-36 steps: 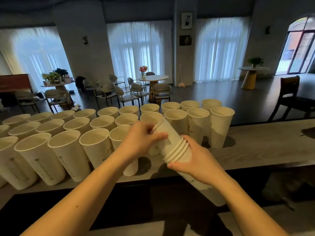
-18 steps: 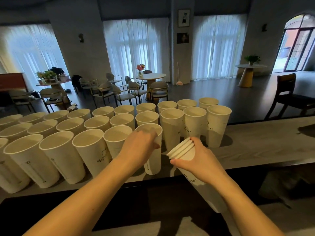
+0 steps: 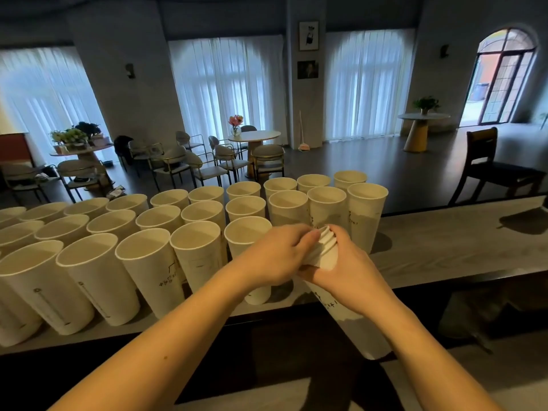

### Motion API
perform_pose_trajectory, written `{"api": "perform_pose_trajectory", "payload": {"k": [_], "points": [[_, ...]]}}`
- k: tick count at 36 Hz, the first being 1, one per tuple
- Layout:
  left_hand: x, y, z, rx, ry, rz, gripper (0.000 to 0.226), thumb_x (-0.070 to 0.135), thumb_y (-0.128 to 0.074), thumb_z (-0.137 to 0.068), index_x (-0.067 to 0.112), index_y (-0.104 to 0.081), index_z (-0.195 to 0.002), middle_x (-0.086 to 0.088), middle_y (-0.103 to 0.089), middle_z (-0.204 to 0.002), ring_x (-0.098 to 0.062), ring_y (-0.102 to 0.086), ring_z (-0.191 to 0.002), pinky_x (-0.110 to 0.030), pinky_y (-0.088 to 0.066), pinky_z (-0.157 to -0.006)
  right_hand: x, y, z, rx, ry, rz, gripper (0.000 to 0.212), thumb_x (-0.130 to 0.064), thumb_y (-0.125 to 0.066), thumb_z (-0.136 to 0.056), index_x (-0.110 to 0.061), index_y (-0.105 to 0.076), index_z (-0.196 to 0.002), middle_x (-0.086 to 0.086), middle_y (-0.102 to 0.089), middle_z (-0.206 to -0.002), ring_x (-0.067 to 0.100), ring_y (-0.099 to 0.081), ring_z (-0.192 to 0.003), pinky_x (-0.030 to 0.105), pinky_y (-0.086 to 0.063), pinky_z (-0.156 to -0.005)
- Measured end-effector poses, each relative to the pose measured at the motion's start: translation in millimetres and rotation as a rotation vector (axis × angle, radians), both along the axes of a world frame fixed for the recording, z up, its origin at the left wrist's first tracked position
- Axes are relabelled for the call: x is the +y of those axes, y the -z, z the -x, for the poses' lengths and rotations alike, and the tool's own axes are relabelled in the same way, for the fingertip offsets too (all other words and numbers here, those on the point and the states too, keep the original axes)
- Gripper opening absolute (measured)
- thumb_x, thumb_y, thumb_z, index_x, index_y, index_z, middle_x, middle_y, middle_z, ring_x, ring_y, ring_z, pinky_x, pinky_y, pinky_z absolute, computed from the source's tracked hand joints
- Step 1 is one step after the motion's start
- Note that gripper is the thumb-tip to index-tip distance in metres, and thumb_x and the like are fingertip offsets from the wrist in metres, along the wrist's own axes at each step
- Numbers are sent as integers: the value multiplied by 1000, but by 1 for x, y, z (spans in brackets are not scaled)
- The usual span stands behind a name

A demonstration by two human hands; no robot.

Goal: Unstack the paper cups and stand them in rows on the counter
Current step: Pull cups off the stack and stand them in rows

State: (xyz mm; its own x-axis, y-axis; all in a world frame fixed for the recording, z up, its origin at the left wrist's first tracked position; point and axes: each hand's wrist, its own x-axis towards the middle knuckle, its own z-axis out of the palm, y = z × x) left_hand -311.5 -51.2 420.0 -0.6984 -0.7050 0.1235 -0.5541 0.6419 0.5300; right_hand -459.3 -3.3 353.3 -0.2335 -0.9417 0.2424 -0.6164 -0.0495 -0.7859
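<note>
Right hand [image 3: 353,271] grips a nested stack of paper cups [image 3: 326,256], fingers curled round it just below the rims; the stack tilts, base down over the counter's near edge. Left hand [image 3: 275,256] meets the stack at the top, fingertips closed on the rims, prob. pinching the topmost cup, though the hand hides the contact. Behind and to the left, three rows of single cups [image 3: 148,259] stand upright, mouths up, on the grey counter [image 3: 444,247]. Dark print runs down several cup walls, incl. the stack's lower part; letters too small and blurred to read, no brand legible.
</note>
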Motion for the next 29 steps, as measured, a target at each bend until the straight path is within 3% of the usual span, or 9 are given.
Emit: {"api": "perform_pose_trajectory", "payload": {"k": [3, 6, 11, 13, 16, 19, 23, 25, 29], "points": [[2, -1, 7, -60, 63, -118, 36, 33, -42, -103, 8, -67, -95, -2, -56, -75, -13, -47, -65, -28, -37, -64, 9, -1, 4, 4, 25, 21, 99, -69, -79, -56, -35, -36, -139, -15, -58, -121, 8, -58, -107, 32, -53, -84], [5, 2, 12, 4, 74, -138, 34, 30, -49, -100, 5, -71, -91, -5, -57, -73, -10, -45, -62, -24, -37, -60, 15, 1, 9, 21, 58, 32, 104, -72, -79, -54, -36, -36, -141, -14, -59, -125, 10, -58, -111, 37, -54, -90], [7, 6, 20, 82, 36, -138, 21, 32, -60, -95, 20, -74, -85, 3, -66, -71, -7, -55, -63, -27, -44, -64, 21, 3, 16, 8, 39, 40, 93, -67, -81, -57, -41, -39, -136, -17, -61, -120, 6, -59, -108, 38, -55, -88], [3, 3, 20, 138, -24, -107, 13, 32, -65, -91, 22, -74, -90, 3, -70, -78, -10, -63, -71, -31, -52, -69, 22, 3, 22, 10, 16, 5, 88, -59, -83, -61, -43, -39, -135, -18, -60, -115, 2, -58, -104, 35, -55, -87], [-6, -7, 15, 198, -110, -7, 25, 36, -63, -90, 12, -71, -95, -6, -71, -83, -22, -68, -79, -44, -57, -76, 24, 4, 32, 51, -30, -105, 91, -55, -85, -63, -37, -38, -139, -21, -57, -115, -1, -56, -102, 26, -52, -83], [-13, -15, 12, 232, -185, 169, 27, 37, -60, -92, 11, -62, -83, -6, -63, -76, -22, -62, -73, -40, -53, -68, 23, 6, 45, 145, 19, -218, 101, -62, -83, -63, -31, -34, -146, -13, -55, -128, 8, -55, -111, 31, -51, -89], [-16, -9, 23, 59, -164, 395, 18, 35, -58, -94, 29, -52, -78, 9, -55, -74, -9, -56, -71, -27, -46, -63, 20, 6, 54, 169, 141, -303, 109, -66, -81, -63, -26, -29, -150, -1, -51, -141, 20, -51, -123, 38, -49, -97], [-19, 2, 32, -78, -160, 457, 11, 36, -58, -94, 25, -60, -92, 6, -61, -88, -13, -60, -83, -30, -51, -72, 18, 5, 53, 143, 149, -278, 109, -65, -81, -64, -27, -28, -151, 0, -50, -142, 20, -50, -125, 39, -48, -99], [-25, 23, 44, -256, -183, 493, 24, 36, -59, -94, 19, -63, -111, -3, -65, -107, -20, -63, -96, -35, -54, -84, 15, 4, 47, 73, 143, -211, 109, -63, -82, -65, -29, -26, -152, 0, -47, -143, 19, -48, -126, 39, -46, -101]]}}
